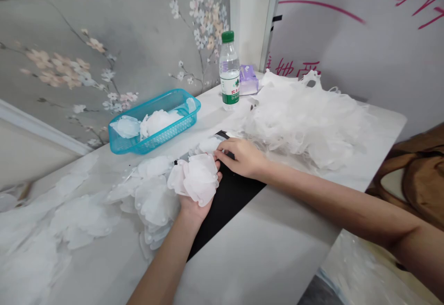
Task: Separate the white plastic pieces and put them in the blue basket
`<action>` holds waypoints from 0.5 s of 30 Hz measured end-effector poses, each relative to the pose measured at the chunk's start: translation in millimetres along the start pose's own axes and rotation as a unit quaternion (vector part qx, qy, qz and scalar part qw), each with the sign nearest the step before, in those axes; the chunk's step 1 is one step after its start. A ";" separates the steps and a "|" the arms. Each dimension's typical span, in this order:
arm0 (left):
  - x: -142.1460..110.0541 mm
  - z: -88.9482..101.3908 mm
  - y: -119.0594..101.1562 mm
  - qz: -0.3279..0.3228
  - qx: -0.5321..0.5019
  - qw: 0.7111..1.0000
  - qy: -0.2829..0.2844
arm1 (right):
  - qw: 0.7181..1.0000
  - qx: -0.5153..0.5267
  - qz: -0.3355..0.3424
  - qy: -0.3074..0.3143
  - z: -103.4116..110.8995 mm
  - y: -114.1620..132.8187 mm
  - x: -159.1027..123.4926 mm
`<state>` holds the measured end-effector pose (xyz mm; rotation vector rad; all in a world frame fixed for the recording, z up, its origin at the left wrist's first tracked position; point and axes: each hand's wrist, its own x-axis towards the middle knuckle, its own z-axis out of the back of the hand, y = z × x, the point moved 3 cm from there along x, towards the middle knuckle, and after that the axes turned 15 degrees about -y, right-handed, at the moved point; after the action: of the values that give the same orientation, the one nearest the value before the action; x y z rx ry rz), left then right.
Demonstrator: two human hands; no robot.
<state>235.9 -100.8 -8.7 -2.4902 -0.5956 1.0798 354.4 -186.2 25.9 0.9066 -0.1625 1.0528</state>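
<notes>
My left hand is palm up, its fingers curled around a stack of thin white translucent pieces with rounded edges and small tabs. Close by, my right hand has thumb and forefinger pinched together at the far right edge of that stack. Whatever lies between those fingertips is too small to make out. Below both hands is a black mat. More of the same white pieces lie just beyond the stack, partly hidden by it. A heap of similar pieces spreads to the left of my left hand.
A blue plastic basket holding some white pieces stands at the back left. Behind the hands are a water bottle with a green cap and a purple tissue pack. A tangled white pile covers the table's right rear.
</notes>
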 end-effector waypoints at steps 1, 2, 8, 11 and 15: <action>0.6 0.4 0.1 -0.001 0.002 1.000 0.004 | 1.000 0.007 -0.007 -0.005 0.4 1.1 -0.3; 0.9 0.8 0.0 -0.003 0.000 1.000 0.007 | 1.000 0.014 -0.012 -0.009 0.8 1.9 -0.4; -1.9 -3.2 -0.5 -0.006 -0.017 0.999 0.033 | 0.996 0.086 0.000 -0.007 -2.8 0.5 -2.2; -3.6 -7.3 0.6 0.001 -0.010 0.999 0.044 | 0.989 0.146 -0.005 0.007 -7.9 -1.8 -3.4; -3.7 -7.3 0.1 -0.002 -0.016 0.999 0.029 | 0.976 0.205 -0.068 -0.015 -9.2 -3.6 -1.8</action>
<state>239.2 -104.0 -1.9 -2.5370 -0.6051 1.0002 353.7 -181.5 17.0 1.2863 0.0965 0.9610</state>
